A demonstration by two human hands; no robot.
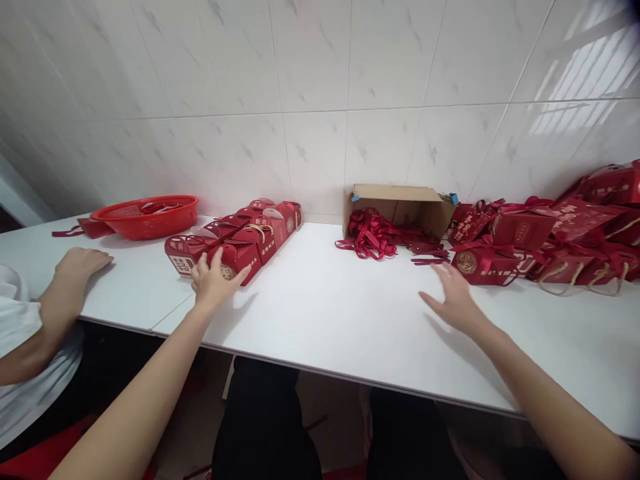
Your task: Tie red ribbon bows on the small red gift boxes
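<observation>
My left hand (214,283) is at the near end of a group of red gift boxes. Its fingers and thumb straddle the end of the front right box (265,248), which has gold print and a rounded top. Part of that box is hidden behind the hand. Over the table to the right, my right hand (457,300) is open, thumb and fingers apart, with nothing in it. Nearest to it are a few dark red ribbon strips (430,261) and a red box with a ribbon (483,265).
A cardboard box (395,193) lies on its side by the tiled wall, red ribbons (370,233) spilling out. Red boxes (575,227) are piled at the right. A red basin (170,223) stands at the left, near another person's arm (70,283). The white table (320,307) carries everything.
</observation>
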